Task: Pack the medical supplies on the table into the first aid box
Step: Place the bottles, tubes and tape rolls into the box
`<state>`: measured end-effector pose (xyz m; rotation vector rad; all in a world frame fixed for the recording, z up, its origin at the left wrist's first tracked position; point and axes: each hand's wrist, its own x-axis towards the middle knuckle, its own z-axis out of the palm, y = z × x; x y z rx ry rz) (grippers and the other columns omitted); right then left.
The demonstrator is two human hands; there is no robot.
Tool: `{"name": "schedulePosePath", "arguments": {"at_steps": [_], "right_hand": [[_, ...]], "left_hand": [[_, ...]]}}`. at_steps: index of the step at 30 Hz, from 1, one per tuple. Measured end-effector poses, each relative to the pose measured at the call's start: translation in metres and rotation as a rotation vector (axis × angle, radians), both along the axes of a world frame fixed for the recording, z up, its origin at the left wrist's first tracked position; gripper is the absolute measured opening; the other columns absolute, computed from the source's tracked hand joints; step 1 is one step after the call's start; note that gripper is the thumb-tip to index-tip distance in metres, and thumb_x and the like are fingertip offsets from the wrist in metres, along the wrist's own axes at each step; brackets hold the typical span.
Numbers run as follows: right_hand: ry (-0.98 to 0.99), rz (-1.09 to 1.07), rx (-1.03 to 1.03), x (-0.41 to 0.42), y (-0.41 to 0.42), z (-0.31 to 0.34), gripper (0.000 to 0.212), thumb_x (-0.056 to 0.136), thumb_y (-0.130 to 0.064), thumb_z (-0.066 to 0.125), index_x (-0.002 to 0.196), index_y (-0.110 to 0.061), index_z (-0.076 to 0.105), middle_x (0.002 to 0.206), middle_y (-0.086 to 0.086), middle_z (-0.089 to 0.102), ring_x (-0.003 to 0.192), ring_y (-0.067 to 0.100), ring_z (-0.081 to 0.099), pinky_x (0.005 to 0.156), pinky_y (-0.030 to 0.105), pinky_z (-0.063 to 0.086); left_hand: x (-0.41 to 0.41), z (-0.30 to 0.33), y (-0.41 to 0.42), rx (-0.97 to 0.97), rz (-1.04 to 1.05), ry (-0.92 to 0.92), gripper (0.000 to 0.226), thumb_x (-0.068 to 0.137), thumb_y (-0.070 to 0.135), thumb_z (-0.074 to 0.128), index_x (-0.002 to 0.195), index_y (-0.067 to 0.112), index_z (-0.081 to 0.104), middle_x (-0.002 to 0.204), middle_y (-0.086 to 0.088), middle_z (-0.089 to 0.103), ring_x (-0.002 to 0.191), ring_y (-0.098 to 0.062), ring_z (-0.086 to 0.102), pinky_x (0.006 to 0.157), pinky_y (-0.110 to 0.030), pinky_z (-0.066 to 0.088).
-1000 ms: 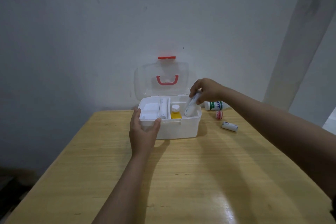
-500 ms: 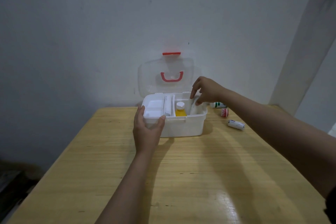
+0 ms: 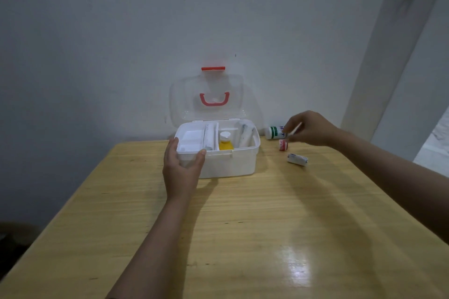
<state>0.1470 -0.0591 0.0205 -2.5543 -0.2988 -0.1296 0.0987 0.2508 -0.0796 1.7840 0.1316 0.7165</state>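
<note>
The white first aid box (image 3: 233,165) stands open at the table's far edge, its clear lid (image 3: 206,97) upright. Inside are a yellow bottle (image 3: 226,144), a white tube (image 3: 245,137) leaning at the right, and a white tray (image 3: 190,139). My left hand (image 3: 181,170) grips the box's front left corner. My right hand (image 3: 308,128) hovers right of the box, fingers curled at the end of a lying white bottle with a green label (image 3: 274,132). A white sliver shows between those fingers. A small red roll (image 3: 283,145) and a white bandage roll (image 3: 297,159) lie just below.
The wooden table (image 3: 243,238) butts against a grey-white wall (image 3: 170,31). A white pillar (image 3: 388,56) rises at the right. The table's left edge (image 3: 73,201) drops to a dark floor.
My right hand has left the box, with the white tube now lying inside, and moved right to the green-labelled bottle. My left hand has stayed on the box.
</note>
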Motion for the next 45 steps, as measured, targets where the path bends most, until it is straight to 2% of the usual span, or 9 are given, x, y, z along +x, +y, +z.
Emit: {"name": "schedulePosePath", "arguments": {"at_steps": [6,15,18,20,24,27,29,37,45], "right_hand": [[0.049,-0.068,-0.114,-0.026,-0.031,-0.047,0.017,0.073,-0.026,0.076,0.089,-0.022,0.070,0.094,0.001,0.069,0.076,0.013,0.063,0.068,0.027,0.051],[-0.103,-0.183,-0.023,-0.026,-0.023,-0.079,0.005,0.078,-0.016,0.071,0.083,-0.015,0.070,0.095,0.007,0.068,0.078,0.018,0.061,0.073,0.031,0.050],[-0.118,-0.201,0.062,-0.026,-0.019,-0.073,0.015,0.075,-0.025,0.076,0.081,-0.012,0.069,0.086,0.001,0.069,0.070,0.011,0.059,0.064,0.022,0.046],[-0.188,-0.181,0.098,-0.025,-0.011,-0.059,0.010,0.075,-0.015,0.075,0.083,-0.009,0.071,0.089,0.008,0.071,0.067,0.010,0.059,0.061,0.016,0.043],[-0.352,-0.106,0.242,-0.029,0.023,-0.015,0.013,0.074,-0.013,0.075,0.087,-0.010,0.072,0.089,0.007,0.070,0.072,0.016,0.066,0.068,0.028,0.056],[-0.395,0.023,0.287,-0.025,0.058,0.017,0.016,0.076,-0.018,0.075,0.090,-0.013,0.072,0.087,0.000,0.067,0.071,0.006,0.064,0.064,0.013,0.054],[-0.400,0.100,0.253,-0.018,0.084,0.030,0.018,0.076,-0.017,0.075,0.093,-0.013,0.072,0.090,-0.001,0.065,0.070,0.004,0.063,0.064,0.010,0.052],[-0.263,0.327,-0.111,0.006,0.167,0.036,0.020,0.078,-0.010,0.070,0.098,-0.008,0.074,0.096,0.005,0.068,0.075,0.012,0.062,0.073,0.024,0.050],[-0.137,0.394,-0.140,0.017,0.195,0.017,0.022,0.075,-0.013,0.076,0.096,-0.006,0.073,0.099,0.008,0.074,0.078,0.012,0.062,0.074,0.024,0.051]], "left_hand": [[0.001,-0.001,0.001,0.031,0.007,-0.011,0.077,0.077,0.035,0.074,0.142,0.017,0.037,0.150,-0.004,0.039,0.137,-0.019,0.037,0.105,-0.048,0.044],[0.000,0.001,-0.001,0.027,0.016,-0.017,0.076,0.078,0.029,0.075,0.142,0.012,0.039,0.150,-0.006,0.039,0.137,-0.017,0.036,0.109,-0.047,0.040],[0.000,0.001,0.000,0.022,0.012,-0.014,0.076,0.077,0.030,0.075,0.142,0.013,0.039,0.150,-0.005,0.039,0.137,-0.018,0.037,0.108,-0.046,0.041],[0.000,0.001,0.000,0.015,0.007,-0.010,0.077,0.077,0.031,0.075,0.142,0.016,0.038,0.150,-0.004,0.039,0.136,-0.018,0.038,0.107,-0.047,0.042],[0.000,0.002,-0.001,-0.001,0.005,0.007,0.077,0.076,0.033,0.075,0.142,0.018,0.038,0.150,-0.002,0.040,0.137,-0.019,0.038,0.108,-0.046,0.042],[-0.002,0.005,-0.001,-0.007,-0.005,0.024,0.078,0.077,0.032,0.075,0.143,0.017,0.038,0.150,-0.002,0.039,0.137,-0.019,0.038,0.108,-0.045,0.042],[-0.004,0.007,0.000,-0.007,-0.008,0.035,0.078,0.076,0.032,0.076,0.143,0.016,0.038,0.150,-0.002,0.039,0.137,-0.019,0.038,0.108,-0.043,0.042],[-0.005,0.011,0.000,-0.005,-0.013,0.057,0.080,0.074,0.037,0.076,0.142,0.018,0.038,0.148,-0.003,0.042,0.133,-0.020,0.042,0.105,-0.045,0.044],[-0.007,0.011,0.000,-0.011,-0.012,0.061,0.082,0.074,0.038,0.076,0.143,0.020,0.037,0.147,-0.001,0.043,0.133,-0.020,0.043,0.103,-0.046,0.047]]}}
